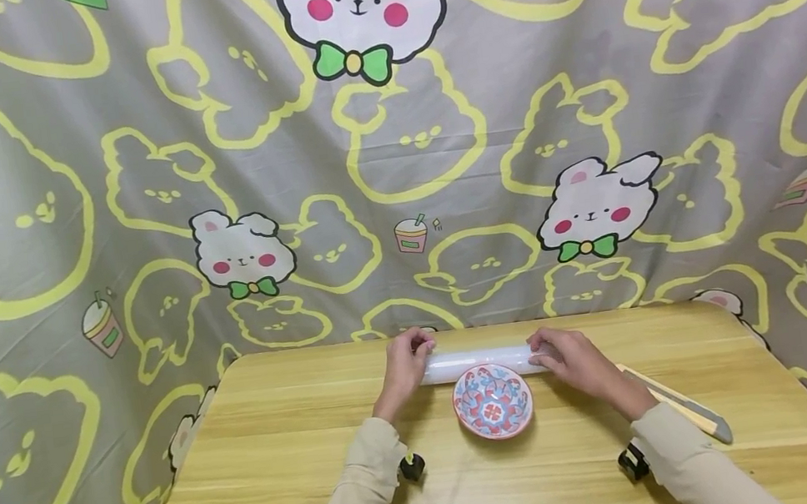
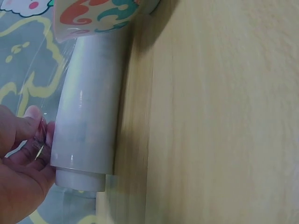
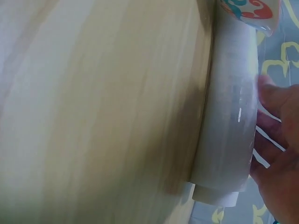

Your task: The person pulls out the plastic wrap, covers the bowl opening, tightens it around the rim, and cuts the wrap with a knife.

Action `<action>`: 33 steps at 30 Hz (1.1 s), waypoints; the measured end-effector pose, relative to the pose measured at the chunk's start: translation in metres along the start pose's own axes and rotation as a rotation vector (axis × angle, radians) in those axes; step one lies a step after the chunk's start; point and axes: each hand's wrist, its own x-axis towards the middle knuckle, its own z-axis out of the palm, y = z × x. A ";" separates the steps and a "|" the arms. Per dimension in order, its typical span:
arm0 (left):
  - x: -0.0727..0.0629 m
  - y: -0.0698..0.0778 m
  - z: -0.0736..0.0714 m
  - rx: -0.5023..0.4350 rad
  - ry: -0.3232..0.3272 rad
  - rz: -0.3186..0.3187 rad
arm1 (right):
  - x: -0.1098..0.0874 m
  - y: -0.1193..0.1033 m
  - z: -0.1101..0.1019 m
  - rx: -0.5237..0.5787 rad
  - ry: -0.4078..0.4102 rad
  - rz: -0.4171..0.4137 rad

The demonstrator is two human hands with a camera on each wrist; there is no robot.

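Note:
A roll of clear plastic wrap (image 1: 473, 363) lies crosswise on the table behind a patterned bowl (image 1: 493, 402). My left hand (image 1: 408, 365) is at the roll's left end. In the left wrist view, its thumb and finger pinch a bit of clear film beside the roll (image 2: 86, 112). At the other end, my right hand (image 1: 571, 357) touches the roll's far side. Its thumb and fingers (image 3: 273, 130) stand apart in the right wrist view, loosely bent against the wrap. The bowl stands upright, its red and blue inside showing.
To the right, partly under my right forearm, lies a long grey and yellow-tan object (image 1: 683, 407). The wooden table (image 1: 264, 471) ends at a patterned curtain (image 1: 392, 279) close behind the roll. Curtain also hangs on both sides.

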 end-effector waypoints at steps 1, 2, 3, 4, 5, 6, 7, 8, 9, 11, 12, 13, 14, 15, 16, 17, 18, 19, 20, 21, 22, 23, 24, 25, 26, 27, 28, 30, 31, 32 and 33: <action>0.000 0.000 0.001 -0.002 0.000 -0.005 | -0.001 0.000 0.000 0.003 -0.006 0.003; 0.000 0.000 0.001 -0.004 0.001 -0.010 | -0.001 0.001 0.000 0.004 -0.010 0.004; 0.000 0.000 0.002 -0.005 0.003 -0.013 | -0.002 0.001 0.000 -0.001 -0.012 0.001; 0.000 0.000 0.002 -0.003 0.003 -0.014 | -0.002 0.001 0.000 -0.006 -0.013 -0.002; 0.000 0.000 0.002 -0.004 0.004 -0.015 | -0.002 0.000 0.000 -0.014 -0.011 -0.004; 0.000 -0.001 0.002 -0.005 0.003 -0.011 | -0.002 0.000 0.001 -0.022 -0.005 -0.009; 0.000 -0.001 0.002 -0.004 0.001 -0.010 | -0.002 0.000 0.001 -0.028 0.003 -0.015; 0.000 -0.001 0.002 -0.006 0.001 -0.009 | -0.002 0.000 0.001 -0.036 0.010 -0.021; 0.000 -0.001 0.002 -0.006 0.001 -0.009 | -0.002 0.000 0.001 -0.042 0.017 -0.025; 0.000 -0.001 0.002 -0.009 0.001 -0.014 | -0.001 0.000 0.002 -0.048 0.030 -0.031; 0.000 -0.001 0.002 -0.008 0.000 -0.017 | -0.001 -0.001 0.002 -0.048 0.037 -0.033; 0.000 -0.002 0.002 -0.008 -0.001 -0.022 | -0.001 -0.001 0.002 -0.047 0.040 -0.035; 0.000 -0.002 0.001 -0.011 -0.001 -0.026 | 0.000 -0.001 0.002 -0.049 0.043 -0.037; 0.000 -0.002 0.001 -0.011 -0.006 -0.027 | 0.000 -0.001 0.002 -0.053 0.046 -0.038; 0.000 -0.002 0.001 -0.010 -0.009 -0.027 | 0.001 -0.001 0.001 -0.054 0.048 -0.045; 0.000 -0.001 0.001 -0.002 -0.013 -0.021 | 0.002 -0.001 0.001 -0.060 0.051 -0.054; 0.000 -0.001 0.001 0.007 -0.018 -0.009 | 0.002 -0.001 0.000 -0.072 0.054 -0.065; 0.000 0.000 0.000 0.022 -0.023 0.007 | 0.003 -0.001 0.000 -0.085 0.056 -0.077; 0.000 0.000 -0.001 0.045 -0.028 0.031 | 0.004 -0.001 0.000 -0.104 0.059 -0.090; 0.000 0.001 -0.001 0.074 -0.036 0.057 | 0.005 -0.001 -0.001 -0.124 0.064 -0.103; 0.000 0.002 -0.002 0.102 -0.042 0.082 | 0.007 -0.001 -0.001 -0.142 0.071 -0.117; 0.000 0.002 -0.003 0.129 -0.046 0.105 | 0.008 -0.001 -0.001 -0.162 0.077 -0.128; 0.000 0.002 -0.003 0.155 -0.048 0.125 | 0.009 -0.001 -0.002 -0.176 0.083 -0.137; 0.001 0.003 -0.003 0.177 -0.049 0.135 | 0.010 -0.001 -0.002 -0.189 0.087 -0.144; 0.002 0.004 -0.002 0.195 -0.048 0.141 | 0.011 -0.001 -0.003 -0.194 0.092 -0.151; 0.002 0.004 -0.002 0.205 -0.048 0.140 | 0.012 -0.001 -0.003 -0.191 0.098 -0.156; 0.003 0.004 -0.002 0.209 -0.045 0.135 | 0.013 -0.001 -0.003 -0.186 0.106 -0.159; 0.003 0.004 -0.001 0.209 -0.042 0.124 | 0.015 -0.001 -0.002 -0.176 0.115 -0.153; 0.003 0.005 -0.001 0.200 -0.043 0.116 | 0.016 -0.002 -0.002 -0.172 0.120 -0.150; 0.003 0.004 0.000 0.190 -0.044 0.113 | 0.017 -0.002 -0.001 -0.167 0.123 -0.145; 0.004 0.004 0.001 0.174 -0.047 0.108 | 0.018 -0.003 -0.001 -0.166 0.125 -0.137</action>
